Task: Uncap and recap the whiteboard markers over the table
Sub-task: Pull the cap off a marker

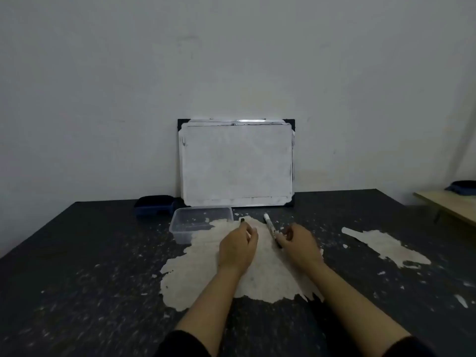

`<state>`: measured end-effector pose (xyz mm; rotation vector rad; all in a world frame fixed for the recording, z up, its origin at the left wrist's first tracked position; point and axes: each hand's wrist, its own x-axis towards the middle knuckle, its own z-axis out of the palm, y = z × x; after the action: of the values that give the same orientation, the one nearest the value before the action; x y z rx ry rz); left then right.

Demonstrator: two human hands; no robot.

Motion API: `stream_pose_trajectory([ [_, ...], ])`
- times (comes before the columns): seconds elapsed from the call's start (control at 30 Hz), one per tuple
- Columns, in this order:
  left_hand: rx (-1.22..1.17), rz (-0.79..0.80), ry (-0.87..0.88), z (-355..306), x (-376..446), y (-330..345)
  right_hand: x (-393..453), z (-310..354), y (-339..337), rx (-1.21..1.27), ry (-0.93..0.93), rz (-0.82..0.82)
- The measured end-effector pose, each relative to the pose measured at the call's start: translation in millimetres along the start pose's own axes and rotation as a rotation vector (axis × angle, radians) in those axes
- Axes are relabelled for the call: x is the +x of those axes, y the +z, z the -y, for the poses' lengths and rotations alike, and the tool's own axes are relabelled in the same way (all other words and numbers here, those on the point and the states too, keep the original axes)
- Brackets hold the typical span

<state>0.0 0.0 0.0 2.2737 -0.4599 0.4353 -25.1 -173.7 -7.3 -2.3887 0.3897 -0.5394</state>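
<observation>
Your right hand grips the marker by its near end, barrel angled away and leftward over the table. Your left hand is pinched on a small dark piece, likely the cap, just left of the marker's far end.

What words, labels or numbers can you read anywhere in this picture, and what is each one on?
None can be read.
Marker in the right hand: dark print on the white barrel, too small and blurred to read.
Whiteboard against the wall: only smudges, no writing.
Clear plastic container and blue eraser: no visible label.
Left hand: holds a small dark piece, probably the cap, with no print showing.
</observation>
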Motion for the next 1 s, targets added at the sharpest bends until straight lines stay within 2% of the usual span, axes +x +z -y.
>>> stream_pose_trajectory([
  [0.17,0.046,-0.039,0.021,3.3,2.3,9.5,7.5,5.7,16.1,-0.047,0.014,-0.024],
  [0.4,0.035,-0.057,0.022,6.5,2.8,13.1,10.0,4.5,30.5,-0.023,0.028,-0.147],
  [0.67,0.001,-0.078,0.016,14.7,1.4,17.5,6.7,1.2,30.8,-0.005,0.010,-0.182],
  [0.73,-0.060,-0.069,-0.001,20.6,1.9,19.4,3.4,2.0,28.0,0.087,0.034,-0.192],
  [0.83,-0.294,-0.055,-0.065,25.4,5.3,19.0,-2.9,7.4,18.4,0.398,0.094,-0.190],
  [0.93,-0.544,-0.055,-0.154,21.6,7.4,13.8,-10.0,20.4,6.4,0.710,0.098,-0.012],
  [1.0,-0.649,-0.050,-0.191,18.3,7.4,11.1,-14.6,28.0,3.5,0.777,0.042,0.117],
])
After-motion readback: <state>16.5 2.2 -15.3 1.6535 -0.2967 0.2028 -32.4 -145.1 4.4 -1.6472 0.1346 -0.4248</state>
